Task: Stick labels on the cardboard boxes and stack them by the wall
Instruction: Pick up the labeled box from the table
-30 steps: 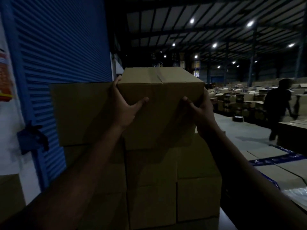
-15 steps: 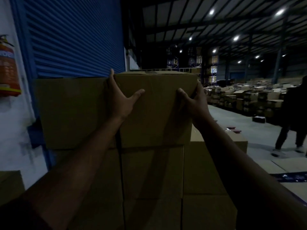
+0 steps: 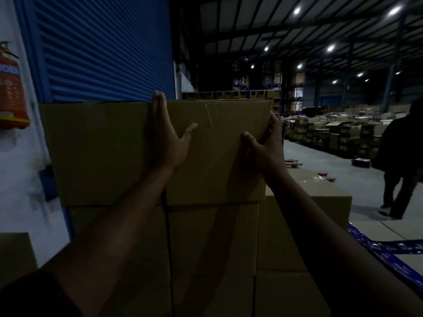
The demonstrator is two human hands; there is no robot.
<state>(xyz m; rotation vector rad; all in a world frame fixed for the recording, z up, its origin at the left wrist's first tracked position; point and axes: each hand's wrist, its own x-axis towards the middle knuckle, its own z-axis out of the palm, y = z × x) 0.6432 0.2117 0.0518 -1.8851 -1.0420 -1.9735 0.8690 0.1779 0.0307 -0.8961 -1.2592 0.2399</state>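
Neighbouring box (image 3: 98, 152) tight leftward, open air rightward.

Right hand (image 3: 263, 147) fingers hidden behind box (image 3: 217, 152) side. Fire extinguisher (image 3: 11, 88) cut by left edge, label blurred. Walking person (image 3: 398, 161) cut by right edge.
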